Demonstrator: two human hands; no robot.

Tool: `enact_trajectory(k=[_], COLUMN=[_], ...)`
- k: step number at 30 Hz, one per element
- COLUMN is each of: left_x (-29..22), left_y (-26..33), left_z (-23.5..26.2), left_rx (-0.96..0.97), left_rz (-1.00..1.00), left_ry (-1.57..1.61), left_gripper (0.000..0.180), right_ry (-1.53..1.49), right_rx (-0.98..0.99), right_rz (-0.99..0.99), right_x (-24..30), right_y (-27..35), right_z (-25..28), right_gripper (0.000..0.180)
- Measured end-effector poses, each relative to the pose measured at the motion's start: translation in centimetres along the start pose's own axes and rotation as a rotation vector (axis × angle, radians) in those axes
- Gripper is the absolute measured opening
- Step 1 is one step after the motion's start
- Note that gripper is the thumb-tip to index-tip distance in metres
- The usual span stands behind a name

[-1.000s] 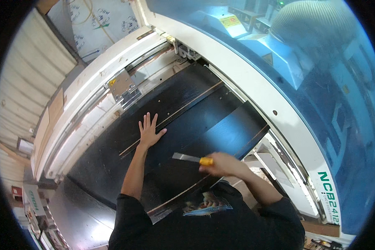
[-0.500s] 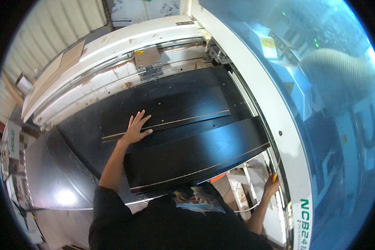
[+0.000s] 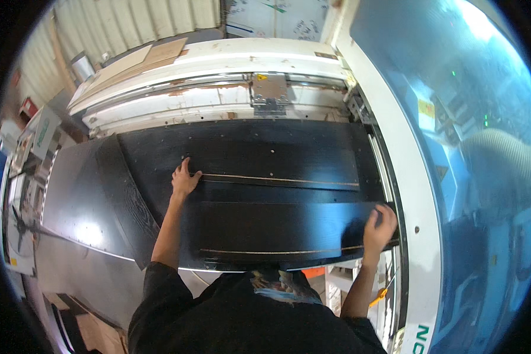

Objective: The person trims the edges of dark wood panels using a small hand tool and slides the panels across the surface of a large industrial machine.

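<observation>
pressing both hands [image 3: 184, 179] [image 3: 379, 227] on black panel [image 3: 277, 230], yellow label [image 3: 425, 108] rightward.

We see a small yellow sticker [image 3: 261, 76] on the grey metal plate [image 3: 269, 91] at the top of the white machine. A yellow label [image 3: 426, 108] sits on the blue window [image 3: 454, 88]. A white sign [image 3: 43, 132] with green letters stands far left.

Right hand [image 3: 379, 227] fingertips hidden over black panel [image 3: 277, 230] edge; panel near edge hidden by torso.
</observation>
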State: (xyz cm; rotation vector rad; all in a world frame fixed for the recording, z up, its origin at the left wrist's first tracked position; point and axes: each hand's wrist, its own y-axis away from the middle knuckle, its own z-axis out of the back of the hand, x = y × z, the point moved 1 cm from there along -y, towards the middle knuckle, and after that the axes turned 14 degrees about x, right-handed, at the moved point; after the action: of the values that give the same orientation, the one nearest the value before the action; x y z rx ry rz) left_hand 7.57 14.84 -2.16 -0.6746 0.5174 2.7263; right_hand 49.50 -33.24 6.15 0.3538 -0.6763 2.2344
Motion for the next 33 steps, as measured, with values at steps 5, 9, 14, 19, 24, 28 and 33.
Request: enact_trajectory(k=[5,9,14,19,24,28,33], left_x=[-0.7,-1.7,-1.3,-1.0,5.1,8.0,14.3], left_y=[0.7,2.1,3.3,3.8,7.1,12.7,12.9], left_z=[-1.2,-2.1,0.6,4.5,7.1,9.1,9.7], left_rx=[-0.014,-0.055,-0.037,-0.235,-0.379,-0.416,-0.515], left_rz=[-0.056,-0.049,0.028,0.080,0.056,0.212,0.178], left_ry=[-0.015,-0.045,0.103,-0.028,0.113,0.106,0.111], left_gripper=[0.079,0.082,0.076,0.054,0.046,0.045,0.050], right_ry=[0.144,0.175,0.249,-0.241,-0.500,-0.666,-0.884], right_rx=[0.431,0.760,0.775,0.910,0.688,0.630,0.663], right_rz=[-0.091,-0.230,-0.285,-0.424,-0.390,-0.254,-0.268], right_x=[-1.7,-3.3,0.4,-5.9,3.4,2.9,9.6], right_y=[-11.7,-15.0,-14.9,-18.6,-11.8,-7.2,-2.1], right_z=[-10.3,-14.1,-13.3,-12.9,-7.7,-9.2,-8.6], right_gripper=[0.071,0.097,0.098,0.074,0.064,0.049,0.030])
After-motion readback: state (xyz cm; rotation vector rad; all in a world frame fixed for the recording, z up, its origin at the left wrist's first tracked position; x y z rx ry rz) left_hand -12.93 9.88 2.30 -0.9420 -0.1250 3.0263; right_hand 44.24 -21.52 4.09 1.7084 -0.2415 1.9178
